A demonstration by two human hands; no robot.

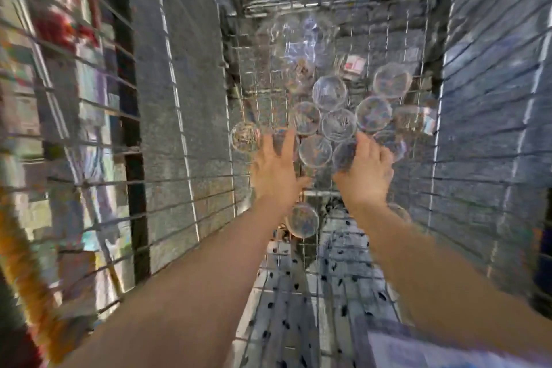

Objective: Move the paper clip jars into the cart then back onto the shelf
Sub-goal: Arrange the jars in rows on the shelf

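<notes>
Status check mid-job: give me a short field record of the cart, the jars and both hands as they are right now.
view: looking down into the cart, picture blurred
cart: wire basket, jars on its floor
jars: clear, round lids up, clustered near the middle
lone jar: apart from the cluster, by the left wall
left hand: fingers straight, over the jars, holds nothing
right hand: fingers curled against the near jar; blur hides whether it grips it
</notes>
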